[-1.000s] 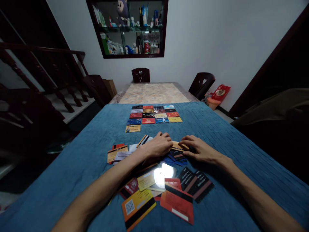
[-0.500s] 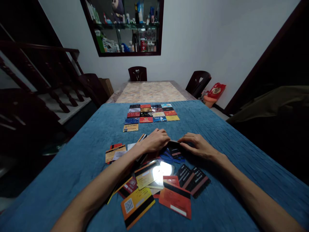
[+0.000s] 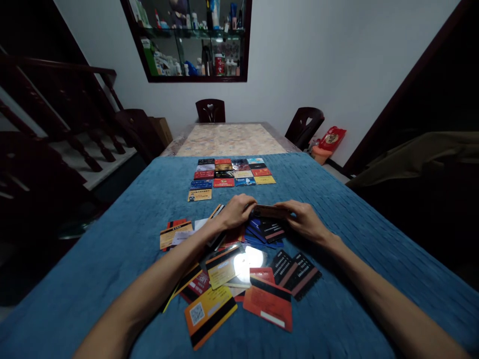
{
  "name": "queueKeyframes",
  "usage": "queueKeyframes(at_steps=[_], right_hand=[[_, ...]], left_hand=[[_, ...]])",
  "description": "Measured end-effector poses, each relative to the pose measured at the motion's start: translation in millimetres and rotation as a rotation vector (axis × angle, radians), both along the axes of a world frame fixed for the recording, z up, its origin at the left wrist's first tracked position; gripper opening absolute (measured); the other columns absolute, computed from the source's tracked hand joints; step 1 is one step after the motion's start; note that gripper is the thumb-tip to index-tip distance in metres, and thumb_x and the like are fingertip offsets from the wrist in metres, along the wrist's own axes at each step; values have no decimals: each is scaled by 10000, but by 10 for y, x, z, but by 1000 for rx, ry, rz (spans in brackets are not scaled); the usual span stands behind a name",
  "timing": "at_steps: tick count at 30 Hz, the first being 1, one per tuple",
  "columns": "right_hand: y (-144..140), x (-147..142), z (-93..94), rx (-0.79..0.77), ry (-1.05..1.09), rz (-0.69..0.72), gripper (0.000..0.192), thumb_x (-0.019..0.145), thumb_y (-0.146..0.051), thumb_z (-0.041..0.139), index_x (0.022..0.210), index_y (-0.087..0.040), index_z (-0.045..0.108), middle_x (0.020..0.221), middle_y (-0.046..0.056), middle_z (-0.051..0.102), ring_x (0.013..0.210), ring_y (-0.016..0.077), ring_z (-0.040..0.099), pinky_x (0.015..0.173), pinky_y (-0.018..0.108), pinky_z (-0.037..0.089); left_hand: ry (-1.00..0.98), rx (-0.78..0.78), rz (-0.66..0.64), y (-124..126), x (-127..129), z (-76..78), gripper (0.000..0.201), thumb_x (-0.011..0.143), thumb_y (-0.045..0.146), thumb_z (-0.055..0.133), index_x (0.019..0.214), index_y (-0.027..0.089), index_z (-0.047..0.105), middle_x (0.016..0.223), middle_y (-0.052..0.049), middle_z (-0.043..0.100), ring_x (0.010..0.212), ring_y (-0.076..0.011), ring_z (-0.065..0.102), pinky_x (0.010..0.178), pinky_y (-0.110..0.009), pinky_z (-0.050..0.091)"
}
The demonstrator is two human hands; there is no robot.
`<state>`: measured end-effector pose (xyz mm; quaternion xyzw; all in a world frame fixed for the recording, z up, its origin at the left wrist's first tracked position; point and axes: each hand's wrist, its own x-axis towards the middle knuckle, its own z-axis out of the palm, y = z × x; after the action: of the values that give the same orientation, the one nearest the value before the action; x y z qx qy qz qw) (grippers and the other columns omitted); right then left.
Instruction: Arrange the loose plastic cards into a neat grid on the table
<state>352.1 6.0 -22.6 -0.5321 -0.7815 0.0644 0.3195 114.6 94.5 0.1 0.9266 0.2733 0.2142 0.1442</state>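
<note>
**Card lifted between both hands above the loose pile**

Dim room, white wall, dark-framed glass cabinet [image 3: 189, 40] at upper centre, dark wooden chairs [image 3: 210, 110] behind a long table. Blue ribbed cloth [image 3: 123, 239] covers the near part of the table and fills the lower frame.

Mid-frame, upper centre of the cloth: a neat grid of face-up plastic cards [image 3: 231, 175] in rows, one yellow card [image 3: 199, 195] alone at its lower left corner. Lower centre: a loose heap of mixed plastic cards [image 3: 239, 271], many face down with black stripes showing, one catching a bright glare.

Between grid and heap, a thin dark card with an orange-brown edge [image 3: 270, 211] is held just above the heap, roughly level. Left hand [image 3: 235, 211] pinches its left end, fingers curled together on the edge. Right hand [image 3: 305, 219] grips the right end, fingertips closed on it.

Judged step: turning or checking the card just picked up. To do it well, hold by the edges only, keep it clear of the blue cards [image 3: 262, 234] just below so none drag along, and keep it flat enough to read its face in the poor light.
</note>
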Motion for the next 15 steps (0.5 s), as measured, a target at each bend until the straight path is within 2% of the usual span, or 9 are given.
queueKeyframes(at_steps=[8, 15], right_hand=[[16, -33, -30, 12, 46, 3, 380, 814, -130, 497, 1128, -216, 693, 1068, 70, 750, 975, 218, 700, 874, 350, 546], [-4, -69, -33, 109, 8, 23, 270, 906, -195, 494, 1099, -217, 681, 975, 78, 741, 884, 222, 701, 775, 347, 561]], left_hand=[[-16, -26, 28, 34, -4, -36, 207, 887, 116, 514, 967, 172, 696, 948, -65, 719, 866, -188, 638, 816, -286, 489], [-5, -10, -10, -4, -4, -67, 231, 826, 70, 514, 940, 159, 695, 886, -67, 699, 834, -191, 629, 777, -276, 482]])
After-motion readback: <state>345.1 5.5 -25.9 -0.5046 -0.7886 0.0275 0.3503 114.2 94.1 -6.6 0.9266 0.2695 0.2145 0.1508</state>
